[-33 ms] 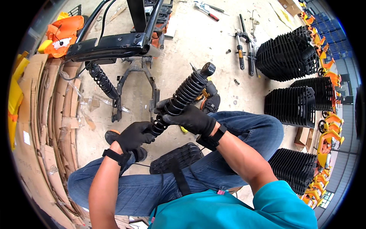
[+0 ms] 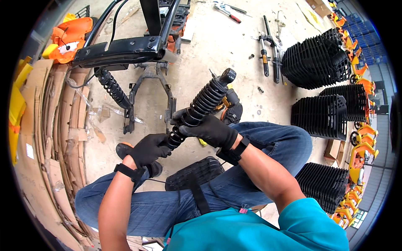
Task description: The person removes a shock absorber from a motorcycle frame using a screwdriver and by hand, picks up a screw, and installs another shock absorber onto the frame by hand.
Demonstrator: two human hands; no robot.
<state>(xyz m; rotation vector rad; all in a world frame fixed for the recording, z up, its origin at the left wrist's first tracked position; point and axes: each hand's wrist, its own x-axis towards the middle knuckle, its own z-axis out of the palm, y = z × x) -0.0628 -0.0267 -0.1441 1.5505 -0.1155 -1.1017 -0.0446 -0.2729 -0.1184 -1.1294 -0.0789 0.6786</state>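
Held in front of me is a black coil-spring shock absorber, tilted with its eyelet end up and to the right. My right hand, in a black glove, wraps round its middle. My gloved left hand is closed on its lower end, and the fingers hide that end. Ahead on the left stands a black metal vehicle frame. A second shock absorber is fitted beneath it, running down to a dark swingarm.
Flattened cardboard is piled along my left. A yellow-and-black power drill lies by my right knee. Fork legs and a red-handled ratchet lie farther off. Stacks of black plastic baskets stand to the right.
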